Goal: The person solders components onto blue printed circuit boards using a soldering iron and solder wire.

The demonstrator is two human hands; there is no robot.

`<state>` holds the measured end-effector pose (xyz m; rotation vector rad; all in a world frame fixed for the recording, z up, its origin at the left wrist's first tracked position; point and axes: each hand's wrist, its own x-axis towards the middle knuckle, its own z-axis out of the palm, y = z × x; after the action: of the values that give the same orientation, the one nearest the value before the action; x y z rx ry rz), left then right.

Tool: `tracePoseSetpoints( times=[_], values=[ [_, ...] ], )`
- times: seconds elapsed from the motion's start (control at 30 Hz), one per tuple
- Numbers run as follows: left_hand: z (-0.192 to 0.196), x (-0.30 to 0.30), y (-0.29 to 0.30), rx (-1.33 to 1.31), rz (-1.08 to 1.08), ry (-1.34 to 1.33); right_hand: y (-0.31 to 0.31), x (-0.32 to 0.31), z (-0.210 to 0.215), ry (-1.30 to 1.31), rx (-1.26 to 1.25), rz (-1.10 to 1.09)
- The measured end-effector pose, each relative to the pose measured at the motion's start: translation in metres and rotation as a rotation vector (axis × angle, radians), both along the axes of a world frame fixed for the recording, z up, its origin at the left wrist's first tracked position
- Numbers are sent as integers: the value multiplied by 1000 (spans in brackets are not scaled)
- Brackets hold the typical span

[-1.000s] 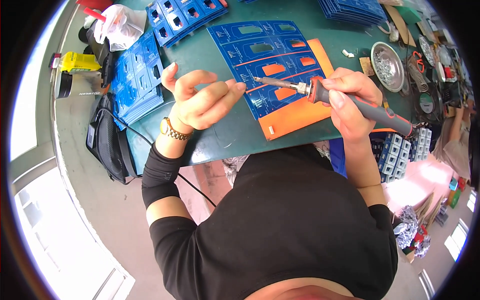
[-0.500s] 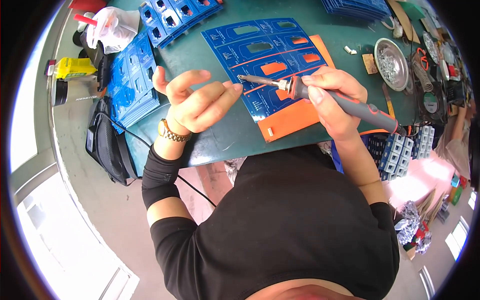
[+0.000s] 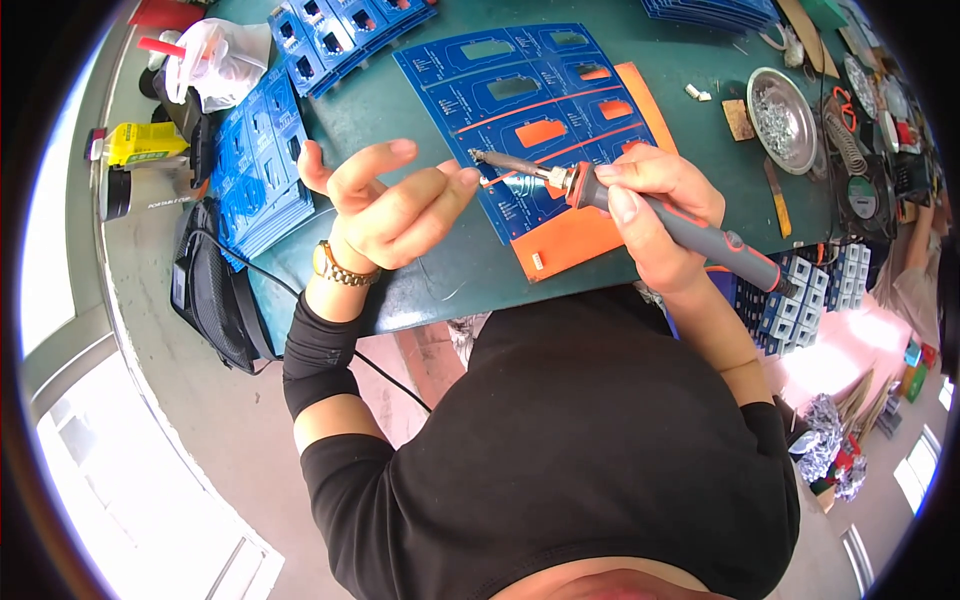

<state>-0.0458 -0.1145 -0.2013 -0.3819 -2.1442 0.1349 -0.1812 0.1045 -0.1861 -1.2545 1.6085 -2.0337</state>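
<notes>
My right hand (image 3: 660, 205) is closed round the grey handle of a soldering iron (image 3: 722, 243). The iron's metal shaft points left, its tip over the left edge of a blue circuit board panel (image 3: 515, 135). My left hand (image 3: 395, 205) has its thumb and index finger raised and spread. Its lower fingers stretch to the panel's edge, close to the iron tip. A small white piece (image 3: 484, 181) shows beside those fingertips; I cannot make out whether they touch it. Under the panel lies an orange sheet (image 3: 560, 248) with a small white connector (image 3: 538, 261) on it.
Stacks of blue panels (image 3: 262, 170) stand left and at the back. To the right are a metal dish (image 3: 783, 120) of small bits, a sponge (image 3: 737, 120) and a yellow-handled blade (image 3: 779, 208). A bagged cup (image 3: 220, 60) stands far left. A black cable (image 3: 385, 380) hangs near my left arm.
The panel, the table and the things on it appear slightly higher and further left in the picture. Both hands and the iron keep nearly the same pose, with the tip at the panel's left edge.
</notes>
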Motion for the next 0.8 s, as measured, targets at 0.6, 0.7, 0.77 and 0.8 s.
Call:
tracePoseSetpoints(
  times=[0.6, 0.7, 0.77, 0.8],
  values=[
    [4, 1, 2, -15, -23, -34, 18, -13, -18, -44, -199, -73],
    [5, 1, 4, 5, -78, -65, 36, -38, -28, 104, -101, -68],
    [12, 0, 5, 29, -117, -109, 50, -70, -43, 308, -8, -84],
    [17, 0, 5, 28, -121, -105, 55, -81, -48, 507, 90, -100]
  ],
)
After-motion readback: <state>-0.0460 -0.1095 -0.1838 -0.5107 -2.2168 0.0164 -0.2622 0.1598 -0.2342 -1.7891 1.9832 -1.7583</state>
